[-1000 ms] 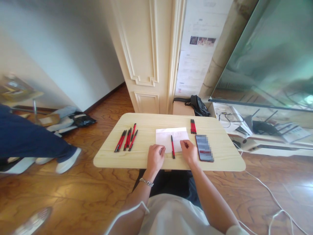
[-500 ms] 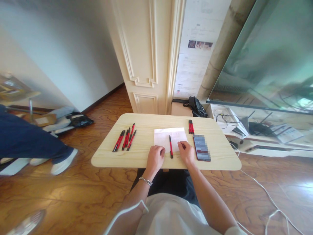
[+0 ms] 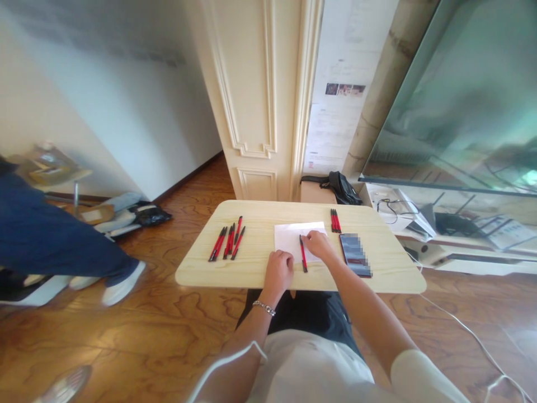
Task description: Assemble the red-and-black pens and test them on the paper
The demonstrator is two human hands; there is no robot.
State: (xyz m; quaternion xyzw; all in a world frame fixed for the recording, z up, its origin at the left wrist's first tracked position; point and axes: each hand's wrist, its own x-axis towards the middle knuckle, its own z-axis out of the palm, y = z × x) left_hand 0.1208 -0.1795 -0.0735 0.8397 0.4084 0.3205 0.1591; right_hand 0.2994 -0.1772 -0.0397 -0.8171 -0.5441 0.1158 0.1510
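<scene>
While both of my hands rest on the table [image 3: 201, 267], neither one holds anything. My left hand [image 3: 278, 271] lies near the table's near edge with its fingers loosely curled, its knuckles just at the near left corner of the white paper [image 3: 289, 239]; a bracelet [image 3: 264, 307] sits on that wrist. My right hand [image 3: 319, 244] lies flat on the paper, fingers narrow and pointing left, the fingertips just beside the single red pen [image 3: 302, 253], though I cannot tell whether they touch it. That pen lies across the paper's near edge, between my two hands, its length running from far to near. Just to the right of my right hand lies a phone [image 3: 355, 255], face up. At the far edge of the table, right of the paper, a small bunch of red pens [image 3: 334, 220] lies close together. Well apart on the left side of the table, a looser group of red pens [image 3: 227, 243] is spread out.
</scene>
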